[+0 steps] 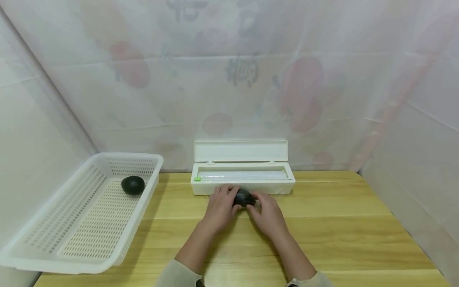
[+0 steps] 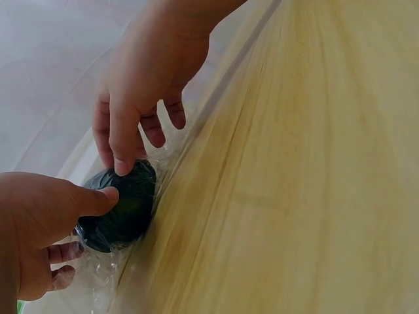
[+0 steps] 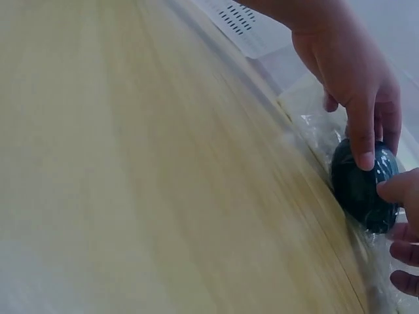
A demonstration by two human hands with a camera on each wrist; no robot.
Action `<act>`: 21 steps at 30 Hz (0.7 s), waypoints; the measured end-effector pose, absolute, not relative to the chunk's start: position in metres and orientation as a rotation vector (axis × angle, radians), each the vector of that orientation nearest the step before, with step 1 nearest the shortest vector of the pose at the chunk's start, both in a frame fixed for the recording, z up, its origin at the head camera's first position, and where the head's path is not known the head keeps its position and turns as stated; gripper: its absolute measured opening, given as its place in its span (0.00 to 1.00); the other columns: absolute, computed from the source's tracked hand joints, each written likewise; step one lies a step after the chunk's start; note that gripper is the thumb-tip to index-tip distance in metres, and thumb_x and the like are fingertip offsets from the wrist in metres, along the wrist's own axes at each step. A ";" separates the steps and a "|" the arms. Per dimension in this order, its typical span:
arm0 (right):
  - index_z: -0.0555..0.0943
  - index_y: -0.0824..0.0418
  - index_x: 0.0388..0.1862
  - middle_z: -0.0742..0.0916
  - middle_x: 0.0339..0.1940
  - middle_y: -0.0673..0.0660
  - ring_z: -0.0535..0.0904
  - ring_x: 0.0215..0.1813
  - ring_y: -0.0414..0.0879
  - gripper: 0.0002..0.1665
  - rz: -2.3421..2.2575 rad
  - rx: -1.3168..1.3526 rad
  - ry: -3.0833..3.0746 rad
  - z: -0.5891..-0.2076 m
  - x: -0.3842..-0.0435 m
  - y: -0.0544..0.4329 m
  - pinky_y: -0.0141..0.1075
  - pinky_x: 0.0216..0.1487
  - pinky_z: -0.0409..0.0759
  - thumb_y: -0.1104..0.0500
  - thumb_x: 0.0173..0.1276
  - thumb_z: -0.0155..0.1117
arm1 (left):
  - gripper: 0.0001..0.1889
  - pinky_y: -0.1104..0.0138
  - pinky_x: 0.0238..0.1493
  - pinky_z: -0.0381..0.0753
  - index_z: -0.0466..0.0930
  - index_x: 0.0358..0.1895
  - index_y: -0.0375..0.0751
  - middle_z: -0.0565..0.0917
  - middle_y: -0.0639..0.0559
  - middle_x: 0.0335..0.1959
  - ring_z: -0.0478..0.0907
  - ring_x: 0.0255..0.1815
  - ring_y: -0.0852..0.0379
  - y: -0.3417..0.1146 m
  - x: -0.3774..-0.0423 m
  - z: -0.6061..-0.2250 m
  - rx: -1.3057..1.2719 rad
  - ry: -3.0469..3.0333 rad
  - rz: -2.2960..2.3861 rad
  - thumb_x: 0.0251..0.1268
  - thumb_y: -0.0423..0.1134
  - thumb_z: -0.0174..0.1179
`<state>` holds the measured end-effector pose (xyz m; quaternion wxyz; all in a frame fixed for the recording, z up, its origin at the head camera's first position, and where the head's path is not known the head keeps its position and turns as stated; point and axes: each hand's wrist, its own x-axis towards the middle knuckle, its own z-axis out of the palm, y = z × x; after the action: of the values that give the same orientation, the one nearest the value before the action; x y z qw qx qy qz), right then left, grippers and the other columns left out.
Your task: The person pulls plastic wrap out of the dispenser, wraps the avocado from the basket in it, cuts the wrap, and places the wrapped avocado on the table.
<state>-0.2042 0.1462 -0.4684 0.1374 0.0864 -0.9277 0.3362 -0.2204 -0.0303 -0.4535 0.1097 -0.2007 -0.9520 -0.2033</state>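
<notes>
A dark green avocado [image 1: 244, 196] lies on the table in front of a cling film box [image 1: 258, 188], between both hands. Clear cling film [image 2: 101, 278] clings to its skin and spreads out crumpled at both ends. My left hand [image 1: 220, 207] holds the avocado's left side, thumb on the near face and fingers over the far side. From the right, my right hand [image 1: 267, 215] pinches the other end with thumb and fingers. In the right wrist view the wrapped avocado [image 3: 357, 190] shows glossy folds of film; its underside is hidden.
The box's white lid [image 1: 241, 151] stands raised at the back, with a film roll [image 1: 244, 175] inside and a green slider [image 1: 197, 179] at its left. A white perforated basket [image 1: 122, 247] on the left holds another dark avocado [image 1: 133, 185]. Curtains surround the wooden table [image 1: 340, 239].
</notes>
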 end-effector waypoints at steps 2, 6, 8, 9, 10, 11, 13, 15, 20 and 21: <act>0.81 0.58 0.57 0.82 0.56 0.58 0.75 0.60 0.59 0.25 0.927 0.263 -2.648 -0.469 -0.204 0.145 0.54 0.58 0.75 0.53 0.63 0.72 | 0.31 0.51 0.57 0.74 0.70 0.69 0.48 0.75 0.48 0.62 0.68 0.64 0.45 -0.030 -0.221 -0.454 -0.581 -2.794 -0.617 0.64 0.46 0.66; 0.83 0.58 0.56 0.81 0.54 0.57 0.74 0.57 0.56 0.26 0.867 0.344 -2.527 -0.469 -0.204 0.142 0.51 0.57 0.76 0.54 0.59 0.76 | 0.32 0.51 0.58 0.74 0.69 0.68 0.47 0.76 0.49 0.63 0.69 0.63 0.46 -0.031 -0.223 -0.455 -0.552 -2.783 -0.658 0.61 0.46 0.69; 0.84 0.56 0.56 0.81 0.53 0.56 0.74 0.55 0.55 0.26 0.847 0.413 -2.480 -0.470 -0.205 0.138 0.51 0.55 0.77 0.56 0.57 0.77 | 0.32 0.51 0.58 0.75 0.69 0.67 0.48 0.77 0.49 0.62 0.70 0.62 0.46 -0.032 -0.223 -0.457 -0.546 -2.770 -0.657 0.60 0.46 0.70; 0.84 0.56 0.55 0.81 0.53 0.56 0.74 0.54 0.55 0.25 0.839 0.444 -2.466 -0.470 -0.206 0.135 0.50 0.54 0.78 0.57 0.57 0.77 | 0.32 0.51 0.57 0.75 0.70 0.66 0.47 0.77 0.49 0.62 0.71 0.62 0.46 -0.033 -0.224 -0.457 -0.549 -2.766 -0.657 0.59 0.46 0.70; 0.85 0.55 0.54 0.82 0.53 0.56 0.75 0.54 0.55 0.25 0.833 0.468 -2.457 -0.470 -0.207 0.133 0.50 0.53 0.78 0.58 0.56 0.78 | 0.31 0.51 0.57 0.75 0.71 0.66 0.47 0.77 0.50 0.62 0.71 0.62 0.46 -0.034 -0.224 -0.456 -0.558 -2.766 -0.656 0.59 0.46 0.71; 0.85 0.55 0.53 0.82 0.53 0.57 0.75 0.54 0.55 0.24 0.830 0.486 -2.454 -0.470 -0.208 0.131 0.50 0.53 0.78 0.58 0.56 0.78 | 0.32 0.50 0.57 0.75 0.71 0.66 0.47 0.77 0.49 0.62 0.70 0.62 0.46 -0.036 -0.224 -0.455 -0.572 -2.771 -0.661 0.58 0.46 0.71; 0.86 0.56 0.51 0.82 0.52 0.57 0.76 0.52 0.55 0.21 0.829 0.495 -2.459 -0.470 -0.209 0.127 0.50 0.52 0.79 0.60 0.56 0.78 | 0.32 0.50 0.57 0.76 0.73 0.65 0.46 0.78 0.48 0.62 0.71 0.63 0.46 -0.041 -0.223 -0.450 -0.617 -2.780 -0.682 0.56 0.45 0.73; 0.87 0.56 0.50 0.83 0.51 0.57 0.76 0.53 0.55 0.20 0.842 0.480 -2.464 -0.470 -0.209 0.126 0.49 0.52 0.79 0.60 0.57 0.77 | 0.31 0.51 0.58 0.76 0.75 0.63 0.44 0.78 0.46 0.60 0.73 0.61 0.45 -0.047 -0.222 -0.441 -0.623 -2.797 -0.777 0.55 0.41 0.73; 0.86 0.55 0.50 0.83 0.53 0.56 0.77 0.55 0.55 0.19 0.862 0.455 -2.472 -0.469 -0.210 0.126 0.50 0.54 0.80 0.60 0.58 0.76 | 0.23 0.58 0.47 0.82 0.80 0.57 0.36 0.82 0.44 0.47 0.79 0.47 0.49 -0.061 -0.218 -0.413 -0.515 -2.799 -1.283 0.56 0.28 0.68; 0.86 0.55 0.51 0.82 0.53 0.56 0.77 0.55 0.55 0.19 0.867 0.454 -2.473 -0.469 -0.210 0.126 0.51 0.55 0.80 0.60 0.59 0.75 | 0.21 0.59 0.45 0.82 0.80 0.56 0.36 0.82 0.44 0.46 0.79 0.44 0.50 -0.061 -0.218 -0.411 -0.494 -2.800 -1.378 0.57 0.27 0.67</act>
<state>-0.2097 0.1258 -0.4689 0.2385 0.1658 -0.9030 0.3166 -0.2179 -0.0611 -0.4113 -0.0087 -0.1562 -0.8862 -0.4360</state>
